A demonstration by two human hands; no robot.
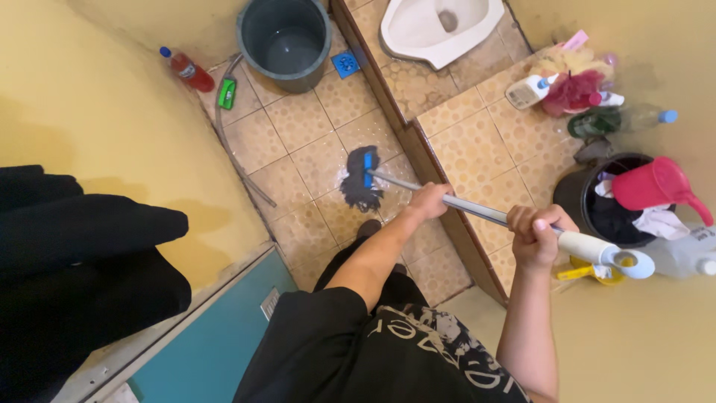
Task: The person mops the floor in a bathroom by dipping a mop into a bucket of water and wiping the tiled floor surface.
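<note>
- Step in hand: mopping the tiled floor (298, 127) of a small washroom. Mid-stroke, by the look of it.
- Left hand (429, 200) is wrapped around the metal mop handle (477, 210) lower down, closed grip.
- Right hand (538, 231) fists the same handle near its white top end (605, 252), closed grip, held over the raised tiled step (485, 149).
- Mop head (362, 180), dark strands with a blue clamp, is flat on the lower floor, just beside the edge of the step. Tiles around it look wet.
- Person's foot (367, 227) stands just behind the mop head.
- Around: grey bucket (284, 41) with water in the far corner, red bottle (186, 69) and green brush (227, 93) by the yellow wall, blue drain cover (344, 63) next to the bucket, white squat toilet (440, 26) on the step.
- Right side: cluster of cleaning bottles (582, 97), black bin (597, 201) with a pink jug (656, 186) on top.
- Next move, my read: drag or push the head across the rest of the lower floor towards the bucket corner. That calls for both hands staying firm, and steering clear of the brush and the thin hose (231, 157) along the wall.
</note>
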